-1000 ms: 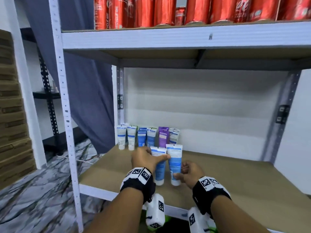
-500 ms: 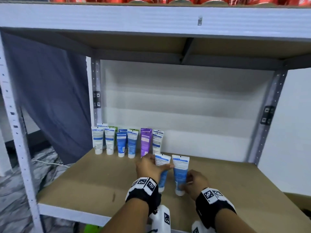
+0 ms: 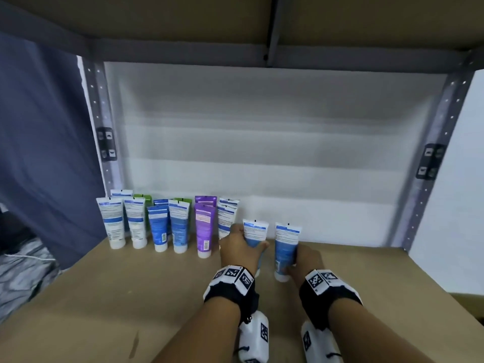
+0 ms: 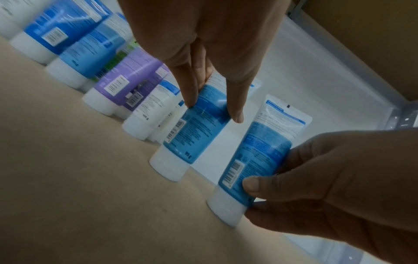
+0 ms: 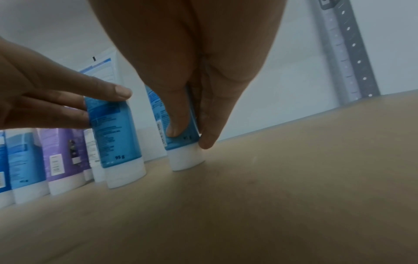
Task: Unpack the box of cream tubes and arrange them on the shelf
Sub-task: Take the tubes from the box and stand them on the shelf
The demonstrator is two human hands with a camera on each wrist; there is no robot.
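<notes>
Two blue cream tubes stand cap-down on the brown shelf board [image 3: 131, 297]. My left hand [image 3: 239, 251] grips the left tube [image 3: 255, 231] [image 4: 196, 123] around its middle, between fingers and thumb. The right tube [image 3: 286, 247] [image 5: 178, 142] is held low, near its white cap, by my right hand [image 3: 305, 260]. Both tubes stand to the right of a row of several tubes [image 3: 167, 224] at the back left: white, blue, green and purple [image 3: 204, 227]. The left tube stands close to the row's last white tube [image 3: 225, 218].
The white back wall [image 3: 288, 153] closes the shelf behind the tubes. Grey uprights [image 3: 432, 163] stand at both back corners and the upper shelf [image 3: 235, 22] is overhead. A blue curtain [image 3: 44, 153] hangs at the left. The board stretches right of my hands.
Both hands have carried their tubes deeper into the shelf toward the row, and the tubes now stand on the board. The head view has moved closer and lower.
</notes>
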